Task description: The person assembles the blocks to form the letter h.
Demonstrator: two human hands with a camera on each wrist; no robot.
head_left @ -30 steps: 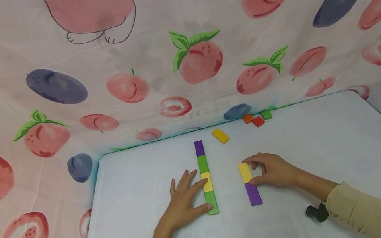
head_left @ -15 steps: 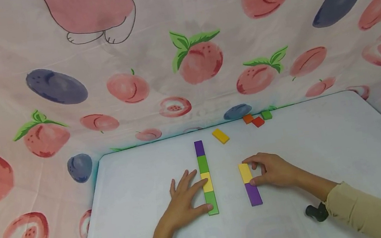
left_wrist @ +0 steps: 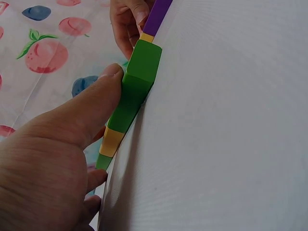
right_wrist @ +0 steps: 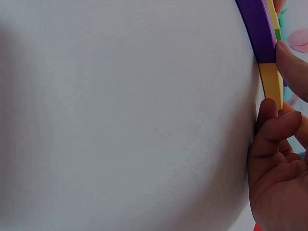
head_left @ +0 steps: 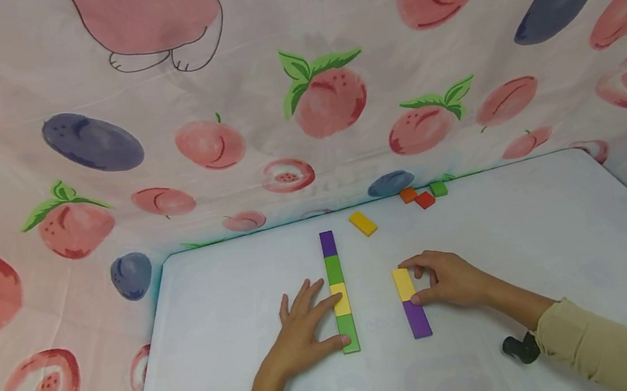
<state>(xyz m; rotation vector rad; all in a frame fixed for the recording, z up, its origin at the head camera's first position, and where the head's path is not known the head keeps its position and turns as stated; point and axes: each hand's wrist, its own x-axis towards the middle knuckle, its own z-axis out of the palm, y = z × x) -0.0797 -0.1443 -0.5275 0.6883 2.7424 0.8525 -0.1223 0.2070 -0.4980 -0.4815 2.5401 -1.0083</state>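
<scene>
A loose yellow block (head_left: 363,222) lies flat on the white table (head_left: 536,238), near its far edge. Further right, against the backdrop, sit an orange block (head_left: 408,195), a red block (head_left: 425,200) and a green block (head_left: 438,188) (the three clustered close together). A pink fruit-print cloth (head_left: 216,102) hangs behind the table.

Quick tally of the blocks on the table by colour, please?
Purple blocks: 2
Green blocks: 3
Yellow blocks: 3
Orange block: 1
Red block: 1
Total: 10
</scene>
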